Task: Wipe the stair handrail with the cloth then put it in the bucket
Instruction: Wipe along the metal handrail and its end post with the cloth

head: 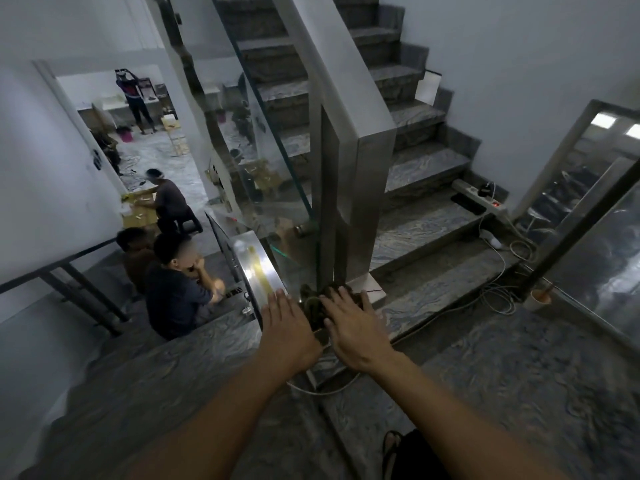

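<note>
A dark, crumpled cloth point(313, 301) lies at the foot of the steel handrail post point(360, 188), where the lower handrail point(254, 268) ends and the upper handrail point(332, 81) begins. My right hand point(349, 327) is spread flat with its fingertips on the cloth, not closed around it. Just left of the cloth, my left hand point(287, 327) reaches out with straight fingers, touching the end of the lower handrail. A small pink bucket point(125, 135) stands far off in the room below.
Two people point(173, 289) sit on the lower steps left of the rail. A glass panel point(273, 174) runs under the upper rail. A power strip point(481, 199) and white cables point(498, 292) lie on the steps. A cup point(540, 297) stands by the glass door.
</note>
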A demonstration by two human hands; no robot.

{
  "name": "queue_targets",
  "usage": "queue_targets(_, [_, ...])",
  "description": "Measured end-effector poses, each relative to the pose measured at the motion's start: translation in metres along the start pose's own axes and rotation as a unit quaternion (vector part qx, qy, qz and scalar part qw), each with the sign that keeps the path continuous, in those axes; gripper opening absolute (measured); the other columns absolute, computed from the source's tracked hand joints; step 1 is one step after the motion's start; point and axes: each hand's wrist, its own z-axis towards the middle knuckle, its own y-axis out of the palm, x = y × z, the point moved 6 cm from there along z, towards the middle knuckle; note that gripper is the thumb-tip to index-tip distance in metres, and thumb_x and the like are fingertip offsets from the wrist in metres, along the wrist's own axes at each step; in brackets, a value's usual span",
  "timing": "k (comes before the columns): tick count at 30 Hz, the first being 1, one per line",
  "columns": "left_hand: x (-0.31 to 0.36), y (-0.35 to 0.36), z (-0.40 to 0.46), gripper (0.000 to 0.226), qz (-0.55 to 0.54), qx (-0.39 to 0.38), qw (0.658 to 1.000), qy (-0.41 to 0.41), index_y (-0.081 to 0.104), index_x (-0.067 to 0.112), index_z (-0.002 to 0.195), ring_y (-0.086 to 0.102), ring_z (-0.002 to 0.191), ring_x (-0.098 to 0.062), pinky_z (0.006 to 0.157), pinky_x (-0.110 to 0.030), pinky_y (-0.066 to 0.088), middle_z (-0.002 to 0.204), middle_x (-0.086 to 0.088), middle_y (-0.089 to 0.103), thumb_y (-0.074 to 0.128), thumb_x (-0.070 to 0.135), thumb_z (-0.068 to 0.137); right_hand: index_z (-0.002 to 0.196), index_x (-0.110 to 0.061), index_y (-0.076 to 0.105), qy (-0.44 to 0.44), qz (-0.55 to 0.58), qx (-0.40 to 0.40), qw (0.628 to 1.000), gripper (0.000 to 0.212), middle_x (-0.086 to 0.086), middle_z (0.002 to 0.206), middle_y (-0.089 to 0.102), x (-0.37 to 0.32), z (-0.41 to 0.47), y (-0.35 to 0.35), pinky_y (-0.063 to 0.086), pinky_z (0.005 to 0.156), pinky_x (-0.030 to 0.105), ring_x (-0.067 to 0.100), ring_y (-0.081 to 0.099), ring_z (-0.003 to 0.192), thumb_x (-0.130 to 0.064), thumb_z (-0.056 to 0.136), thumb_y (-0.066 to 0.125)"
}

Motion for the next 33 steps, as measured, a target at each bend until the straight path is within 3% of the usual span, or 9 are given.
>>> queue_targets(4, [0.016, 0.006, -0.012, 0.078, -0.041, 0.064, 0.997, 0.021, -0.007, -0.004, 0.147, -0.015, 0.145, -0.036, 0.118, -0.045, -0.007, 0.156, -0.025, -0.013, 0.028, 0.042, 0.093, 0.147, -0.018, 0.024, -0.012, -0.018, -0.019, 1.000, 0.068, 0.004, 0.158, 0.022, 0.022, -0.005, -0.009, -0.001, 0.117, 0.046, 0.019, 0.010, 0.146, -0.049, 0.088, 0.010])
queue_targets(8, [0.021, 0.011, -0.007, 0.066, -0.072, 0.063, 0.995, 0.036, 0.002, -0.002, 0.148, -0.008, 0.147, -0.033, 0.120, -0.043, -0.001, 0.158, -0.023, -0.003, 0.015, 0.039, 0.098, 0.149, -0.018, 0.022, 0.013, -0.018, -0.015, 1.000, 0.072, 0.002, 0.159, 0.017, 0.042, -0.008, -0.015, -0.001, 0.118, 0.047, 0.018, 0.004, 0.147, -0.056, 0.091, 0.005])
queue_targets(13, [0.005, 0.005, 0.010, 0.062, -0.058, 0.086, 0.993, 0.059, 0.006, 0.000, 0.149, -0.007, 0.147, -0.029, 0.119, -0.039, -0.003, 0.159, -0.019, -0.002, 0.017, 0.036, 0.100, 0.146, -0.017, 0.031, 0.077, -0.048, 0.013, 0.996, 0.068, 0.007, 0.156, 0.025, 0.064, -0.005, -0.017, 0.005, 0.115, 0.055, 0.031, 0.016, 0.145, -0.047, 0.091, 0.005])
queue_targets(17, [-0.005, 0.004, 0.017, 0.063, -0.016, 0.091, 0.993, 0.079, 0.001, 0.001, 0.149, -0.012, 0.147, -0.027, 0.117, -0.037, -0.007, 0.159, -0.017, -0.008, 0.018, 0.037, 0.100, 0.146, -0.017, 0.030, 0.088, -0.080, 0.020, 0.993, 0.060, 0.009, 0.155, 0.027, 0.056, -0.010, -0.011, 0.000, 0.115, 0.055, 0.030, 0.010, 0.146, -0.042, 0.095, 0.013])
queue_targets(19, [-0.016, 0.001, 0.020, 0.065, 0.005, 0.094, 0.991, 0.091, -0.003, 0.003, 0.149, -0.015, 0.146, -0.026, 0.116, -0.036, -0.010, 0.159, -0.016, -0.012, 0.018, 0.039, 0.099, 0.147, -0.017, 0.026, 0.079, -0.076, 0.013, 0.994, 0.061, 0.011, 0.156, 0.026, 0.045, -0.012, -0.008, -0.001, 0.116, 0.052, 0.030, 0.010, 0.146, -0.044, 0.094, 0.013])
queue_targets(24, [-0.047, -0.009, 0.030, 0.069, 0.042, 0.046, 0.990, 0.130, -0.008, 0.005, 0.149, -0.021, 0.144, -0.025, 0.115, -0.036, -0.013, 0.158, -0.015, -0.017, 0.018, 0.044, 0.098, 0.149, -0.021, 0.022, -0.004, -0.075, -0.036, 0.996, 0.064, 0.012, 0.157, 0.020, 0.022, -0.017, -0.004, 0.012, 0.118, 0.045, 0.031, 0.013, 0.145, -0.051, 0.092, 0.019])
queue_targets(27, [-0.035, -0.018, 0.024, 0.072, 0.059, 0.088, 0.989, 0.106, -0.002, 0.003, 0.149, -0.015, 0.146, -0.031, 0.120, -0.046, -0.006, 0.158, -0.019, -0.009, 0.035, 0.037, 0.098, 0.144, -0.019, 0.035, 0.000, -0.081, -0.017, 0.997, 0.063, 0.014, 0.150, 0.036, 0.034, -0.011, -0.018, 0.026, 0.113, 0.049, 0.031, 0.029, 0.138, -0.051, 0.091, 0.023])
queue_targets(29, [-0.025, -0.016, 0.016, 0.070, 0.043, 0.116, 0.991, 0.057, 0.007, -0.001, 0.148, -0.006, 0.146, -0.035, 0.120, -0.046, -0.003, 0.158, -0.022, 0.000, 0.038, 0.034, 0.096, 0.144, -0.015, 0.036, 0.026, -0.085, -0.009, 0.996, 0.064, 0.017, 0.148, 0.039, 0.037, -0.007, -0.019, 0.021, 0.115, 0.049, 0.033, 0.029, 0.139, -0.048, 0.092, 0.021])
queue_targets(33, [-0.038, -0.006, 0.019, 0.064, -0.006, 0.092, 0.996, 0.006, 0.008, -0.004, 0.147, -0.005, 0.147, -0.033, 0.119, -0.044, -0.001, 0.158, -0.023, 0.000, 0.021, 0.035, 0.099, 0.145, -0.007, 0.031, 0.016, -0.081, -0.005, 0.997, 0.063, 0.022, 0.150, 0.033, 0.002, -0.012, 0.001, 0.015, 0.117, 0.046, 0.036, 0.024, 0.141, -0.043, 0.094, 0.020])
